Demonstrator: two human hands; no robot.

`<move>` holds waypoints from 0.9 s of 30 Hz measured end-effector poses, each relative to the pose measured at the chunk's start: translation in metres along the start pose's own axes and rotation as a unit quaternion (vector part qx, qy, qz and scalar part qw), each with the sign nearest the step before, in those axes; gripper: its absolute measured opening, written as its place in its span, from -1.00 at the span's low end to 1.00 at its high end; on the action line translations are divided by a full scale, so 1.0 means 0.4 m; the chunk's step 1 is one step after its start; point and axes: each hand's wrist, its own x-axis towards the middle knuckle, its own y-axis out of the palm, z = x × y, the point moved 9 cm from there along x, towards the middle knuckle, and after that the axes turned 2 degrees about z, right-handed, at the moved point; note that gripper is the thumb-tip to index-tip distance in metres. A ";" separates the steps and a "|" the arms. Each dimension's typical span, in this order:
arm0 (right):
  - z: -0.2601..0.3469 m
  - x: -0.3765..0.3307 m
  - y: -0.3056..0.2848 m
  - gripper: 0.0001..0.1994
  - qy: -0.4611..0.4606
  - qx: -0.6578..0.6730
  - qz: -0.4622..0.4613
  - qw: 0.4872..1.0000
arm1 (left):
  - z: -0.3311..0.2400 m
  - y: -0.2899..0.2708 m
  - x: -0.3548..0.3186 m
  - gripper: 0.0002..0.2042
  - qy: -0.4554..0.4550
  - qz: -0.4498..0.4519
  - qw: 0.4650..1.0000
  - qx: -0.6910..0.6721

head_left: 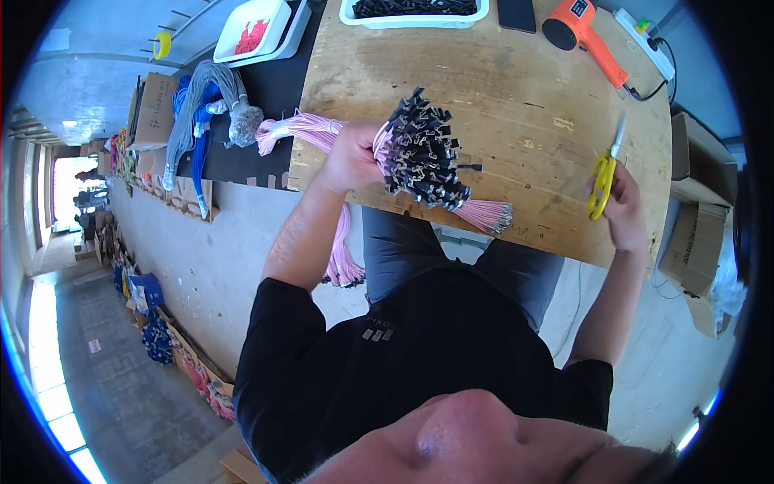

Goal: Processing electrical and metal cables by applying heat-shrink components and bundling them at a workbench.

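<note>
My left hand [355, 157] is wrapped round a thick bundle of pink wires [314, 129] above the table's near edge. The bundle's black connector ends [419, 149] fan out to the right of my fist. Below them, more pink wires with bare metal tips [488, 215] lie on the wooden tabletop; whether they belong to the same bundle is hidden. At the right side of the table, my right hand [626, 206] has its fingers at the yellow handles of a pair of scissors [603, 184]. The blades point away from me.
An orange heat gun [587, 40] lies at the far right beside a white power strip [649, 44]. A white tray of black parts [415, 22] and a dark phone [517, 14] sit at the back. Grey cables [201, 89] lie left; another pink bundle [344, 258] hangs below the table edge.
</note>
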 end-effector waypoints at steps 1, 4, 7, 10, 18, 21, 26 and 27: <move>0.021 -0.010 0.032 -0.61 -0.030 0.013 0.013 0.999 | 0.017 -0.002 -0.003 -0.67 -0.056 0.001 0.998 -0.009; 0.117 -0.024 0.128 -0.59 -0.084 0.005 0.031 0.996 | 0.017 0.004 0.010 -0.52 -0.040 0.122 0.992 -0.010; 0.252 -0.037 0.197 -0.60 -0.217 -0.188 0.025 0.957 | 0.036 -0.005 0.006 -0.48 -0.098 0.149 0.983 -0.052; 0.389 -0.047 0.271 -0.53 -0.337 -0.324 0.018 0.884 | 0.020 0.003 0.015 -0.47 -0.098 0.199 0.971 -0.084; 0.460 -0.039 0.379 -0.47 -0.378 -0.392 0.051 0.837 | 0.057 -0.002 -0.006 -0.56 -0.097 0.251 0.963 0.027; 0.449 -0.042 0.385 -0.48 -0.387 -0.383 0.054 0.837 | 0.072 -0.008 -0.016 -0.57 -0.101 0.240 0.965 0.013; 0.409 -0.050 0.394 -0.52 -0.378 -0.324 0.058 0.865 | 0.056 -0.002 -0.014 -0.53 -0.091 0.245 0.965 0.034; 0.407 -0.050 0.399 -0.53 -0.379 -0.323 0.060 0.865 | 0.056 -0.003 -0.016 -0.53 -0.092 0.246 0.964 0.034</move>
